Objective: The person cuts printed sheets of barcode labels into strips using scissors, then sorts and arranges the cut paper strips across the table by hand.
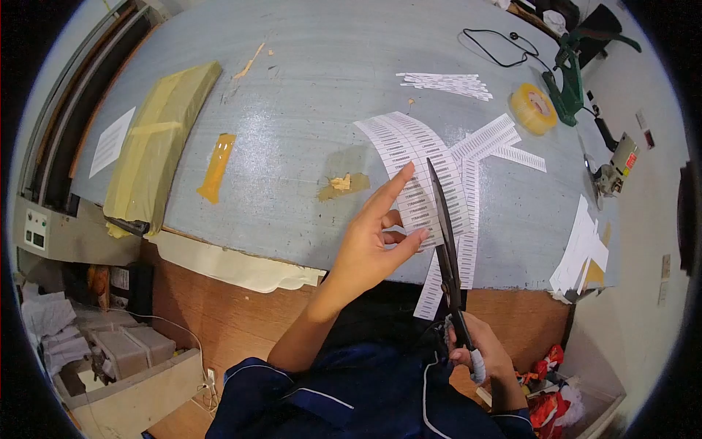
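Observation:
My left hand (pixel 373 238) grips a curved sheet of printed labels (pixel 398 139) near its lower left edge, the index finger stretched along it and the thumb at its bottom. In my right hand (pixel 488 351) is a pair of long dark scissors (pixel 450 271) with whitish wrapping on the handles. The blades point away from me and lie along the right part of the sheet, looking nearly closed. Cut printed strips (pixel 470 260) lie under and beside the sheet, one (pixel 428 289) reaching past the table's near edge.
Behind lies a pile of thin strips (pixel 446 84). A tape roll (pixel 533 108), a green tape dispenser (pixel 564 80) and white papers (pixel 578 252) are on the right of the table (pixel 292 95). A yellow-wrapped package (pixel 162 146) and brown tape (pixel 217 168) are to the left.

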Motion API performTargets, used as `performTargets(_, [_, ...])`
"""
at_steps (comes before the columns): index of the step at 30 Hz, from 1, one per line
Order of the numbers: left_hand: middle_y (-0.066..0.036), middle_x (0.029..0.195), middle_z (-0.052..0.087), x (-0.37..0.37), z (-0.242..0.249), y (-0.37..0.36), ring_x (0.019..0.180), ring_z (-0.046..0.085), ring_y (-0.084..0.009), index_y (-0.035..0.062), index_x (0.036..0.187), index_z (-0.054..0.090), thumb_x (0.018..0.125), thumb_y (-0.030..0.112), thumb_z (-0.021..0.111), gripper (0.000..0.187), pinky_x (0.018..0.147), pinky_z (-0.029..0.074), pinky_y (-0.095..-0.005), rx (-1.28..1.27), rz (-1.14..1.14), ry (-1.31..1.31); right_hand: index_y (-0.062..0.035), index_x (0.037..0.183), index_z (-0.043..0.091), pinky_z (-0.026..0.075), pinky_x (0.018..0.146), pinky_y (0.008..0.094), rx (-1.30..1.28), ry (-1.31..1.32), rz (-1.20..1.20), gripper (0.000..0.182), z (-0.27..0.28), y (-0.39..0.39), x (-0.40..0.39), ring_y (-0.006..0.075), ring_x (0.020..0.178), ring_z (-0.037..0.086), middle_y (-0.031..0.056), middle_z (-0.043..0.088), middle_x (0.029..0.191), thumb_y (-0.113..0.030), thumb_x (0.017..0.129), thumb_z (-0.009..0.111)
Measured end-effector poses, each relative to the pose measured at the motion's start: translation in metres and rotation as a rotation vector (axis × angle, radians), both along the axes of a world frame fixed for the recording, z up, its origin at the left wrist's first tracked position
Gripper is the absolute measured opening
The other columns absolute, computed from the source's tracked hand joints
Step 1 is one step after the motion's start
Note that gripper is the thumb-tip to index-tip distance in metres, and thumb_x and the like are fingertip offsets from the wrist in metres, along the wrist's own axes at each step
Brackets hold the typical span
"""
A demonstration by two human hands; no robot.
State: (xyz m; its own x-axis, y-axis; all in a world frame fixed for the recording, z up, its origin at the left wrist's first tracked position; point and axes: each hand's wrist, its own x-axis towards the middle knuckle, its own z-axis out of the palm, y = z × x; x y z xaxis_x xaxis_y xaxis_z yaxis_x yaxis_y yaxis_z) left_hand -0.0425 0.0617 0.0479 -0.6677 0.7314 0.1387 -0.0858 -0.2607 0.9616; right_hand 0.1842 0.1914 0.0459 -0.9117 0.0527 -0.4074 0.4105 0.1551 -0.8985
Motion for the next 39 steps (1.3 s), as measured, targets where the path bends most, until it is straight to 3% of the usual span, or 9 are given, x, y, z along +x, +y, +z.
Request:
performTargets(10, [-0.015, 0.138, 0.039, 0.002, 0.005, -0.002, 0.113, 0.052, -0.021, 0.007, 0.144, 0.026, 0.079, -0.012, 0.06, 0.076, 0.086, 0.051, -0.0289, 0.018, -0.005, 0.01, -0.0052, 0.081, 0.048, 0.037, 0.058, 0.0327, -0.044, -0.033, -0.057, 0.043, 0.001, -0.002, 0.005, 0.0219, 0.064, 0.045, 0.0076, 0.044, 0.074, -0.04, 0.077, 0.072])
performTargets(22, [-0.016, 0.137, 0.04, 0.002, 0.008, -0.001, 0.112, 0.053, -0.0208, 0.0072, 0.144, 0.027, 0.078, -0.011, 0.061, 0.077, 0.085, 0.051, -0.0296, 0.026, -0.02, -0.006, -0.0055, 0.079, 0.048, 0.039, 0.057, 0.0329, 0.049, -0.078, -0.032, 0.04, 0.005, -0.005, 0.005, 0.023, 0.061, 0.047, 0.008, 0.046, 0.07, -0.04, 0.081, 0.068])
performTargets(25, [-0.015, 0.137, 0.041, 0.0, 0.005, 0.0, 0.11, 0.054, -0.0187, 0.0064, 0.143, 0.027, 0.079, -0.01, 0.062, 0.075, 0.083, 0.052, -0.0284, -0.009, 0.011, 0.111, -0.0056, 0.079, 0.048, 0.039, 0.056, 0.0329, 0.078, -0.062, -0.033, 0.039, 0.003, -0.007, 0.004, 0.0226, 0.062, 0.048, 0.008, 0.047, 0.07, -0.039, 0.082, 0.068])
performTargets(28, [-0.008, 0.127, 0.049, -0.013, 0.003, 0.006, 0.096, 0.057, -0.0108, 0.0073, 0.14, 0.037, 0.081, -0.002, 0.066, 0.066, 0.081, 0.047, -0.0215, 0.089, 0.135, 0.101, -0.0056, 0.078, 0.047, 0.039, 0.057, 0.0328, 0.061, -0.063, -0.051, 0.038, 0.005, -0.01, 0.003, 0.0223, 0.062, 0.047, 0.0077, 0.046, 0.07, -0.037, 0.082, 0.068])
performTargets(29, [-0.008, 0.122, 0.052, -0.021, 0.01, 0.007, 0.096, 0.057, -0.0106, 0.0049, 0.136, 0.042, 0.081, 0.0, 0.066, 0.06, 0.083, 0.047, -0.0224, 0.087, 0.159, -0.068, -0.0056, 0.078, 0.047, 0.039, 0.057, 0.0328, 0.06, -0.063, -0.049, 0.038, 0.005, -0.009, 0.003, 0.0223, 0.062, 0.047, 0.0077, 0.046, 0.07, -0.037, 0.082, 0.068])
performTargets(30, [-0.007, 0.117, 0.056, -0.029, 0.015, 0.007, 0.095, 0.056, -0.0104, 0.0026, 0.132, 0.047, 0.081, 0.001, 0.066, 0.054, 0.084, 0.046, -0.0232, 0.084, 0.184, -0.237, -0.0055, 0.078, 0.048, 0.039, 0.057, 0.0327, 0.063, -0.053, -0.036, 0.038, 0.004, -0.008, 0.003, 0.0222, 0.062, 0.047, 0.0076, 0.045, 0.07, -0.037, 0.082, 0.068])
performTargets(33, [-0.011, 0.112, 0.061, -0.048, 0.02, 0.007, 0.101, 0.057, -0.0131, -0.0005, 0.125, 0.052, 0.081, -0.005, 0.063, 0.046, 0.082, 0.049, -0.0234, 0.043, 0.143, -0.257, -0.0051, 0.079, 0.048, 0.039, 0.058, 0.0323, 0.076, -0.018, 0.001, 0.041, -0.002, -0.004, 0.007, 0.0217, 0.062, 0.046, 0.007, 0.043, 0.07, -0.04, 0.079, 0.07])
performTargets(38, [-0.01, 0.112, 0.06, -0.049, 0.022, 0.01, 0.094, 0.056, -0.0117, 0.0004, 0.125, 0.053, 0.079, -0.005, 0.065, 0.048, 0.084, 0.049, -0.0233, 0.065, 0.087, -0.139, -0.0042, 0.089, 0.047, 0.039, 0.059, 0.0296, 0.002, 0.045, 0.023, 0.055, -0.009, -0.005, 0.006, 0.0179, 0.065, 0.047, 0.0055, 0.043, 0.073, -0.048, 0.071, 0.075])
performTargets(39, [-0.011, 0.115, 0.059, -0.046, 0.022, 0.01, 0.093, 0.055, -0.0115, 0.0007, 0.125, 0.053, 0.078, -0.005, 0.065, 0.049, 0.084, 0.049, -0.0234, 0.069, 0.079, -0.075, -0.0043, 0.093, 0.046, 0.04, 0.06, 0.0284, -0.122, -0.011, 0.007, 0.06, -0.009, -0.005, 0.006, 0.0162, 0.067, 0.048, 0.0053, 0.044, 0.075, -0.049, 0.069, 0.077])
